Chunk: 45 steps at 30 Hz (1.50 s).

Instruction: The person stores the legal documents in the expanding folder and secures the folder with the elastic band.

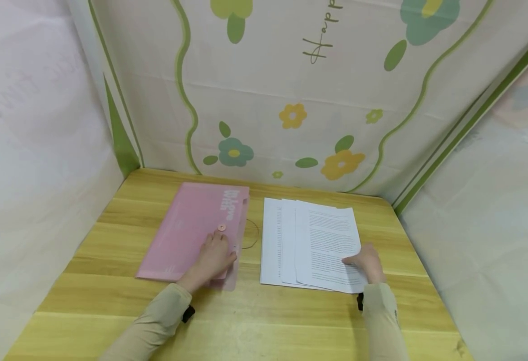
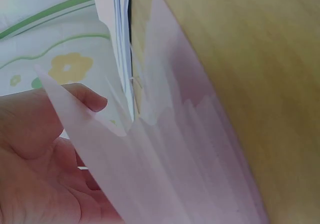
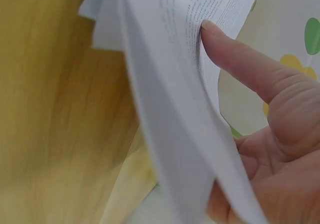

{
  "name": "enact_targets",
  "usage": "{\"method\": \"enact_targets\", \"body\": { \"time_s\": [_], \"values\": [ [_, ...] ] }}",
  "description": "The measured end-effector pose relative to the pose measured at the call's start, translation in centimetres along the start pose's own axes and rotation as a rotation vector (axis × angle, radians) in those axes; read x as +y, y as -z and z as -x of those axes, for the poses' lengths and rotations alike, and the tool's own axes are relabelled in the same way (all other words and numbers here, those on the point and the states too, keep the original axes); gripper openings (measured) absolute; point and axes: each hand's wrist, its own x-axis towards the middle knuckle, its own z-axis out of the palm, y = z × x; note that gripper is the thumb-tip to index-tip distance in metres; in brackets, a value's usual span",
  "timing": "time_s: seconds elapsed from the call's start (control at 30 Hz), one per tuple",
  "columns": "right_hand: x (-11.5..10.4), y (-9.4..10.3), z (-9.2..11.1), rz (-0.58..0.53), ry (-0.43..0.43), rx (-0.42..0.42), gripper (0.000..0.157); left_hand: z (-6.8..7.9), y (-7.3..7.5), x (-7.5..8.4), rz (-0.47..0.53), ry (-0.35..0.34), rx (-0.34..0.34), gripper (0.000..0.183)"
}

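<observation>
On the left of the table lies a translucent pink document folder (image 1: 174, 235) with white lettering and a round button. My left hand (image 1: 212, 255) is on its front, fingers near the button and thumb at the right edge. In the left wrist view the thumb hooks over the edge of the folder's front panel (image 2: 95, 149), and the pleated pockets (image 2: 185, 149) stand spread beside it. On the right lies a fanned stack of printed sheets (image 1: 327, 240). My right hand (image 1: 367, 260) grips its right edge, thumb on the print, fingers underneath; in the right wrist view the paper (image 3: 175, 109) bends upward.
A thin cord (image 1: 256, 233) loops from the folder's right side onto the wooden table (image 1: 268, 321), in the gap before the papers. Fabric walls with printed flowers (image 1: 293, 116) close off the back and both sides.
</observation>
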Motion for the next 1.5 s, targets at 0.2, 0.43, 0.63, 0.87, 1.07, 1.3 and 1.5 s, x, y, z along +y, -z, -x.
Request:
{"method": "enact_targets", "body": {
  "time_s": [0.2, 0.43, 0.63, 0.87, 1.07, 1.3, 1.5],
  "values": [
    [0.1, 0.1, 0.3, -0.008, -0.001, 0.009, 0.068, 0.1, 0.6, 0.3, -0.006, -0.022, 0.02, 0.038],
    [0.6, 0.3, 0.6, -0.013, 0.04, 0.036, 0.049, -0.1, 1.5, 0.5, 0.015, -0.01, 0.01, 0.029],
    [1.4, 0.2, 0.4, -0.007, 0.085, 0.072, 0.04, -0.3, 2.1, 0.2, 0.125, -0.005, -0.04, 0.031],
    [2.0, 0.4, 0.5, -0.048, 0.098, 0.098, 0.042, -0.1, 2.8, 0.0, 0.285, 0.063, -0.083, 0.023],
    [2.4, 0.7, 0.5, -0.091, 0.078, 0.091, 0.045, -0.2, 3.3, -0.4, 0.327, 0.069, -0.085, 0.019],
    [2.7, 1.0, 0.7, -0.165, 0.064, 0.076, 0.045, -0.3, 3.9, -1.0, 0.31, 0.014, -0.047, 0.031],
    [3.1, 1.0, 1.0, -0.28, 0.053, 0.036, 0.048, -0.3, 4.1, -1.3, 0.271, 0.008, -0.008, 0.046]
  ]
}}
